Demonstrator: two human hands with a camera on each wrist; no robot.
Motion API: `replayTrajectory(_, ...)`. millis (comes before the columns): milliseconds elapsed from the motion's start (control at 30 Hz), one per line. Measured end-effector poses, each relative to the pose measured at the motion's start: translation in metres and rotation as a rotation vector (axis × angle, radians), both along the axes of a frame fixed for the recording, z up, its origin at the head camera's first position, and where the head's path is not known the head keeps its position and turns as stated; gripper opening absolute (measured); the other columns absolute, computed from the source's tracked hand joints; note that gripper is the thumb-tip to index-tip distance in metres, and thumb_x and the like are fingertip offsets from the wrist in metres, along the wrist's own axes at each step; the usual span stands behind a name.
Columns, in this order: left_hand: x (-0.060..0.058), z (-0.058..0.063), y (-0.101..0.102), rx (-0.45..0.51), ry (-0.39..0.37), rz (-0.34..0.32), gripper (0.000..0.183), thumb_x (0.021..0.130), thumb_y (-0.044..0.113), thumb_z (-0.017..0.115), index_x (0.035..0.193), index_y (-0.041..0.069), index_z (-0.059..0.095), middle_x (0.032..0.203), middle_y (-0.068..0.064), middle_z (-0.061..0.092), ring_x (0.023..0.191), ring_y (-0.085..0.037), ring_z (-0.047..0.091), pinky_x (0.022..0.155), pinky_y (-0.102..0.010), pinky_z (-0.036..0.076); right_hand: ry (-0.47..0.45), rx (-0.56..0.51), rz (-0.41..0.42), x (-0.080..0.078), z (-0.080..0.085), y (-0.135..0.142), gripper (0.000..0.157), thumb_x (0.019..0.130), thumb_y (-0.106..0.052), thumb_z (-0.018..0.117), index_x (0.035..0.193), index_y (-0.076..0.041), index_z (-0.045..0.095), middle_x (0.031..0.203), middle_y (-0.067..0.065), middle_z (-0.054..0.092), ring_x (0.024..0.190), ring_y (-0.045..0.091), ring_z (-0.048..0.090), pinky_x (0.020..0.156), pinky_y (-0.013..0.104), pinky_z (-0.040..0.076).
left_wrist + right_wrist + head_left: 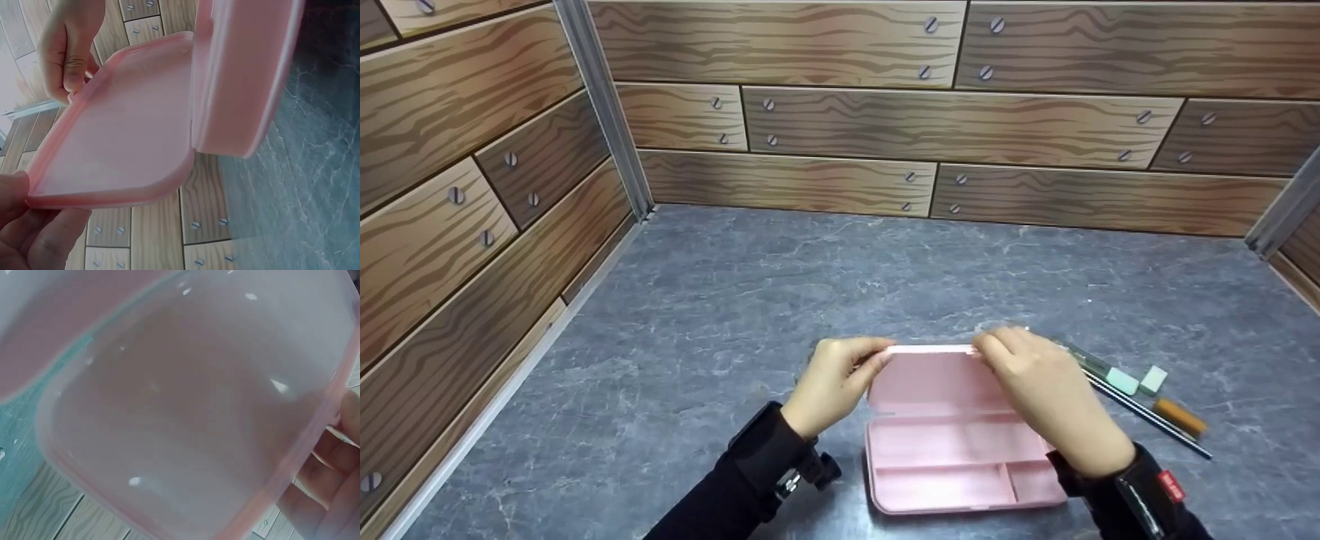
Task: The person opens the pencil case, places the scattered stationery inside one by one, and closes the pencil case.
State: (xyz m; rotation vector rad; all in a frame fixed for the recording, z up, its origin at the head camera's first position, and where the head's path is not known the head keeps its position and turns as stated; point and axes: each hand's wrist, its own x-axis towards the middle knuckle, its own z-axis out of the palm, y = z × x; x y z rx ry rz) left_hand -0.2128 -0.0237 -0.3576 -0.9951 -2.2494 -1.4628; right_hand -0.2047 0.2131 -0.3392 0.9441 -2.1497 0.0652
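A pink pencil case (937,491) lies on the grey tabletop with its lid (934,382) raised. Its base shows one long compartment and two smaller ones, with nothing in the parts I see. At the lid's left corner, my left hand (840,379) pinches the edge between thumb and fingers. My right hand (1039,386) grips the lid's upper edge further right and covers part of the lid and base. In the left wrist view the lid (124,124) stands at an angle to the base (242,84). The right wrist view shows the lid (185,410) up close, beside the right fingers (326,478).
Right of the case lie a striped pencil (1155,417), a mint-coloured block (1122,381), a pale green eraser-like block (1153,379), an orange-brown cylinder (1180,418) and a dark green item (1084,360) partly behind the right hand. Wood-patterned walls (840,120) bound the table.
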Motion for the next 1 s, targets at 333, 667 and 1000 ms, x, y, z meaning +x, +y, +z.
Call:
replayTrajectory(333, -0.009, -0.003, -0.007, 0.024, -0.027, 0.130, 0.018, 0.086, 0.008, 0.054, 0.095, -0.004, 0.065, 0.085, -0.012, 0.066, 0.071, -0.014, 0.062, 0.062, -0.021, 0.048, 0.002, -0.047, 0.033, 0.001, 0.000, -0.003, 0.020, 0.085, -0.011, 0.044, 0.090, 0.000, 0.059, 0.086, 0.009, 0.057, 0.073, 0.024, 0.055, 0.059, 0.035, 0.047)
replayTrajectory(667, -0.028, -0.002, -0.033, 0.093, -0.099, 0.317, 0.017, 0.085, 0.007, 0.055, 0.094, -0.005, 0.064, 0.085, -0.015, 0.065, 0.068, -0.016, 0.060, 0.060, -0.022, 0.048, -0.059, -0.002, 0.099, 0.003, -0.011, -0.014, 0.015, 0.069, 0.001, 0.062, 0.083, -0.001, 0.060, 0.084, 0.008, 0.057, 0.072, 0.021, 0.054, 0.060, 0.031, 0.046)
replayTrajectory(1000, -0.048, -0.006, -0.064, 0.168, -0.066, 0.492, 0.015, 0.083, 0.005, 0.058, 0.090, -0.007, 0.065, 0.076, -0.013, 0.064, 0.059, -0.016, 0.056, 0.053, -0.024, 0.045, -0.058, 0.032, 0.122, -0.001, -0.030, -0.025, 0.010, 0.069, 0.003, 0.060, 0.076, -0.004, 0.059, 0.079, 0.005, 0.055, 0.067, 0.019, 0.052, 0.055, 0.032, 0.044)
